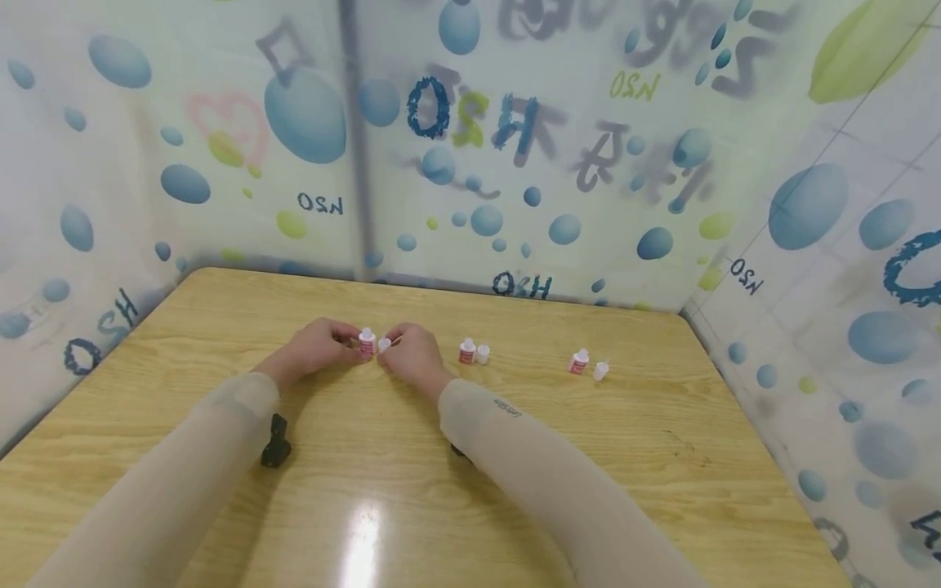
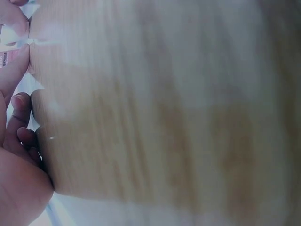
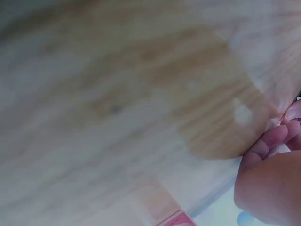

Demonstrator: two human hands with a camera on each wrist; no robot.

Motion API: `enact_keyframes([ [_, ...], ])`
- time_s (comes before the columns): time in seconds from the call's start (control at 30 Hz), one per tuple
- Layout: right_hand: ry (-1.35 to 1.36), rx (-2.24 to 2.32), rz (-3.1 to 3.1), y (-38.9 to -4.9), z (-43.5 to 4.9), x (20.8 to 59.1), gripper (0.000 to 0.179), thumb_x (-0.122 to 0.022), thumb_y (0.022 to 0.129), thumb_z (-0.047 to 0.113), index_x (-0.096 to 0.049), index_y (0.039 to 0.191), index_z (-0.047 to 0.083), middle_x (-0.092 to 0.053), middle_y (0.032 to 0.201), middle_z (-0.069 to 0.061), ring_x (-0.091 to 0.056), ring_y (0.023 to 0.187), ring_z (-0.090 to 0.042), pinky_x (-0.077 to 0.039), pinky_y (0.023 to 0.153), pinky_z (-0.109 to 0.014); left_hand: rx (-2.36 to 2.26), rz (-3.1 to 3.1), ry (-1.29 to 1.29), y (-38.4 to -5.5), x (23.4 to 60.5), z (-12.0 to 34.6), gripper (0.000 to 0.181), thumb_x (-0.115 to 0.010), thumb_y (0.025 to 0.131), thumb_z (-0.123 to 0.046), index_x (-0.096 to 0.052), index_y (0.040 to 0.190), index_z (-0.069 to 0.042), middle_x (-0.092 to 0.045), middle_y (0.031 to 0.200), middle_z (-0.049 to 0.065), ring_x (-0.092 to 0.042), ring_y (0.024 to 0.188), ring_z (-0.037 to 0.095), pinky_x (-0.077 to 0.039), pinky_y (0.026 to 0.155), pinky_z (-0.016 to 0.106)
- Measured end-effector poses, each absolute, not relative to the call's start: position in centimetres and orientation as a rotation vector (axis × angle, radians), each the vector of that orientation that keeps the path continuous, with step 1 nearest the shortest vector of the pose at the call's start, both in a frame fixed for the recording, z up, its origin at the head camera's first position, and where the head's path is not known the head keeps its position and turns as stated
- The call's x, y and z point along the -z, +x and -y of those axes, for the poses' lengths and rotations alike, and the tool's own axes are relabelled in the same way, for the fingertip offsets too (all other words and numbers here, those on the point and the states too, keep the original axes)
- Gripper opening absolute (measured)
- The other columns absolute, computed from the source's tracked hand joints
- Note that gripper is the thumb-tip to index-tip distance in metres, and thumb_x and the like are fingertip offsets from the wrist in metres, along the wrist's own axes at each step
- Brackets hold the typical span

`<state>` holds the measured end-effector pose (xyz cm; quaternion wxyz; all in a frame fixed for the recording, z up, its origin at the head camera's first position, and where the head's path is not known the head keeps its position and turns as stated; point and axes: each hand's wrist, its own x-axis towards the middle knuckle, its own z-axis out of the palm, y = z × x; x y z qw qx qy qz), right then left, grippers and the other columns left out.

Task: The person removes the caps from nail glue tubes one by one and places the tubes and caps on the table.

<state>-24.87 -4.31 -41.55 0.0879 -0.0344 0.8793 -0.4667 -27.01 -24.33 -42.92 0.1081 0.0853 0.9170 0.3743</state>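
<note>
Near the far side of the table, my left hand (image 1: 323,346) holds a small white bottle (image 1: 367,346) with a pink label, standing upright with its narrow neck bare. Right beside it, my right hand (image 1: 417,356) pinches a small white cap (image 1: 385,345) between thumb and fingers. The left wrist view catches a sliver of the pink label (image 2: 3,59) behind a finger. In the right wrist view the curled fingers (image 3: 275,136) are at the edge, and the cap is mostly hidden by them.
To the right stand a second pink-labelled bottle (image 1: 467,352) with a white cap (image 1: 483,354) beside it, and a third bottle (image 1: 579,362) with its own cap (image 1: 601,371). The wooden table (image 1: 647,474) ends at a patterned wall covering (image 1: 456,269). Beneath the left wrist hangs a dark device (image 1: 276,443).
</note>
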Motion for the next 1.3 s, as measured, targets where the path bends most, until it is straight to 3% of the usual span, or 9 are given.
enact_keyframes([
  [0.43,-0.066,1.268,-2.668,-24.98,4.28,41.18,0.018,-0.078,0.088,0.008,-0.073,0.106,0.010,-0.071,0.086,0.000,-0.061,0.081,-0.014,-0.047,0.072,-0.026,-1.122,-2.685,0.248,-27.10,42.72,24.34,0.047,-0.086,0.090,-0.034,-0.076,0.126,-0.006,-0.068,0.100,0.003,-0.053,0.092,0.019,-0.042,0.082,0.032],
  [1.1,-0.067,1.236,-2.678,-24.95,4.34,41.21,0.020,-0.077,0.092,0.011,-0.073,0.112,0.010,-0.071,0.083,0.001,-0.062,0.079,-0.013,-0.047,0.072,-0.025,-1.133,-2.679,0.243,-27.10,42.89,24.39,0.049,-0.085,0.090,-0.032,-0.074,0.127,-0.003,-0.074,0.113,0.010,-0.056,0.096,0.019,-0.044,0.085,0.030],
  [1.3,-0.047,1.257,-2.660,-24.99,4.40,41.36,0.021,-0.078,0.092,0.011,-0.072,0.112,0.010,-0.071,0.083,0.000,-0.063,0.077,-0.012,-0.048,0.073,-0.025,-1.120,-2.684,0.231,-27.11,42.88,24.41,0.051,-0.086,0.090,-0.035,-0.074,0.128,-0.004,-0.072,0.110,0.008,-0.055,0.096,0.020,-0.043,0.084,0.031],
])
